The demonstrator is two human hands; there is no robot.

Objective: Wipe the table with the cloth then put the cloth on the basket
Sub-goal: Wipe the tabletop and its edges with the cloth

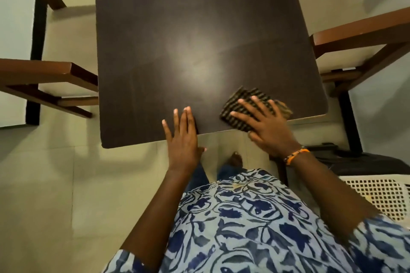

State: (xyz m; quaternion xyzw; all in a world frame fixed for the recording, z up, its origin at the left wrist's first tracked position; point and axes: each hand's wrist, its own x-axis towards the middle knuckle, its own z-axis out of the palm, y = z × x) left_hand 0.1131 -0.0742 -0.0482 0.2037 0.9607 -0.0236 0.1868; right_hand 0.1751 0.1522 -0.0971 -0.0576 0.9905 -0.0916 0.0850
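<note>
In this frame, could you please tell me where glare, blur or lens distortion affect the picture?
Head view: a soft patch of glare sits mid table; wide-angle distortion splays the chairs outwards; the cloth under the right hand is slightly blurred at its right edge; the left hand is fairly sharp.

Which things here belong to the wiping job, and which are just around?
Job: cloth, pressed flat by the right hand; table; basket; left hand at the table edge.
Around: chairs; bracelet.
</note>
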